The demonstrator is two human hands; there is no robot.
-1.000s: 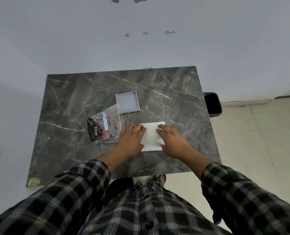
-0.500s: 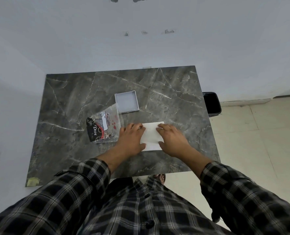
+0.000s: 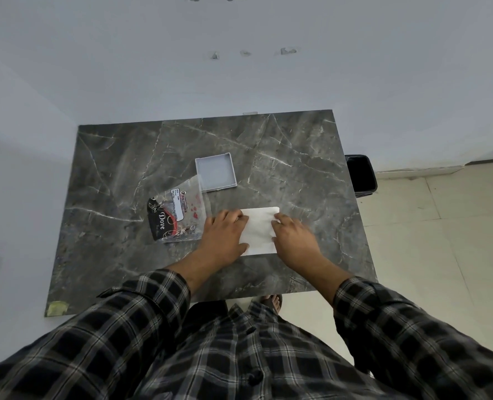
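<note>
Little is changed from a second ago: beside the opened plastic packet (image 3: 179, 216), the left hand (image 3: 225, 236) is kept flat, fingers straight, on the folded white tissue (image 3: 258, 232), and the right hand (image 3: 296, 241) is likewise spread on its other edge. A crease is probably being pressed. The tissue is seen lying rectangular and faintly wrinkled on the counter (image 3: 124, 157).

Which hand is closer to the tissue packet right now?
Left. The left hand rests on the left side of the tissue, just beside the packet; the right hand rests on its right side, farther off.
</note>
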